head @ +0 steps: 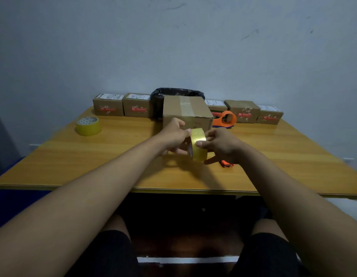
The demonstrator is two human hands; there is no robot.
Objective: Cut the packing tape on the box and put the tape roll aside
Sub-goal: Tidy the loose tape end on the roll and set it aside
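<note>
Both forearms are reaching out over the wooden table [93,156]. The left hand [174,137] and right hand [221,145] are gripping a yellow tape roll [197,144] between them, standing on edge above the tabletop, right thumb pressing its face. Just beyond it is sitting the taped cardboard box [186,111].

Glossy yellow tape roll [197,145], matt cardboard box [186,112], smooth polished wooden table [93,156].
</note>
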